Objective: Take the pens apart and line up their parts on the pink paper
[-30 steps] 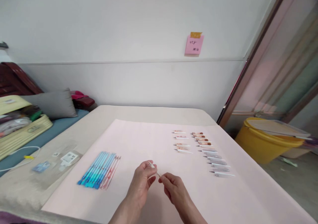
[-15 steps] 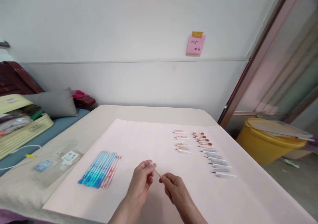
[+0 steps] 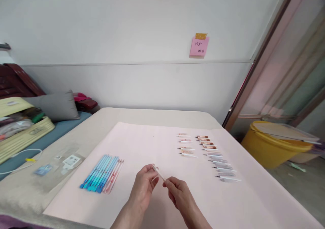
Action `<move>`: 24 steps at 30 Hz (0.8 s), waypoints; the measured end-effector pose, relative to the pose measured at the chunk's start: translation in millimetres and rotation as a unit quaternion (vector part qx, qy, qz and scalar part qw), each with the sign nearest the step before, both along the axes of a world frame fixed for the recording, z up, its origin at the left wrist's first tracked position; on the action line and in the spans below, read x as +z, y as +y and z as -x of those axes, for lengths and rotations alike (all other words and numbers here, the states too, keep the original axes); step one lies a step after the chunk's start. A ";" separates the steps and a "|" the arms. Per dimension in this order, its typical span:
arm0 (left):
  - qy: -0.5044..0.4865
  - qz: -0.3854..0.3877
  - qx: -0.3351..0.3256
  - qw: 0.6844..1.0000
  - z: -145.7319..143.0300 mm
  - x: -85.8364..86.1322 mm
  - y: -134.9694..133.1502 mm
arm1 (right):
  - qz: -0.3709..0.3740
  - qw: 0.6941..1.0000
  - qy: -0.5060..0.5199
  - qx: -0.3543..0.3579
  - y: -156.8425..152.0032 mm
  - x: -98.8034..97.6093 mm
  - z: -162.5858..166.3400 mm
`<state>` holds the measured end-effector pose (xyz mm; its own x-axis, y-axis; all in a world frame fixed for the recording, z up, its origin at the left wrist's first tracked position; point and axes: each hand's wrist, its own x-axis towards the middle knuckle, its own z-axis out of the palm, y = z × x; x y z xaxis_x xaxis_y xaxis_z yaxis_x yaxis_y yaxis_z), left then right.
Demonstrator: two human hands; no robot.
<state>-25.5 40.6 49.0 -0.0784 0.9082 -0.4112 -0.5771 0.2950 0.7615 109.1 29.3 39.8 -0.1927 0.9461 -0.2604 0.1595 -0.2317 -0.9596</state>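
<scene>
A slim pale pen part (image 3: 159,173), white to cream, slants between my two hands above the pink sheet. Its upper left end lies at the thumb and fingertips of my left hand (image 3: 145,181). My right hand (image 3: 177,188) pinches the lower right end, which disappears between thumb and forefinger. Whether this piece is a whole pen or only a refill or barrel is too small to tell. To the left, a row of blue pens (image 3: 103,171) lies side by side, with several pink-and-red pens (image 3: 114,176) against its right edge.
On the right lie pairs of white refills with dark tips and brown barrels (image 3: 207,143), grey clear barrels (image 3: 224,166) and pale printed ones (image 3: 186,147). Plastic packaging (image 3: 68,163) rests at the left. A yellow bin (image 3: 269,147) stands beyond the right edge. A pink note (image 3: 199,46) hangs on the wall.
My left fingers have shifted slightly and loosened around the pen part's upper end, showing more of it. My right hand stays nearly where it was, still pinching.
</scene>
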 end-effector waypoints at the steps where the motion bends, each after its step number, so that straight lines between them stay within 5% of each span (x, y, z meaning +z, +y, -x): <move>1: -0.004 -0.003 -0.003 1.000 0.0 -0.1 0.2 | -0.002 1.000 0.000 0.000 0.1 -0.4 -0.2; 16: -0.026 0.005 -0.032 0.999 3.5 -4.8 2.3 | -0.016 0.999 0.028 -0.005 1.6 -2.5 -0.7; 24: -0.009 -0.007 0.029 1.000 14.6 -10.7 8.9 | 0.003 0.999 0.043 0.005 3.1 -4.4 -2.8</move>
<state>-40.1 49.6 38.3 -0.1233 0.9080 -0.4003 -0.6062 0.2505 0.7548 111.8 32.4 35.4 -0.2244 0.9423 -0.2483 0.0781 -0.2366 -0.9685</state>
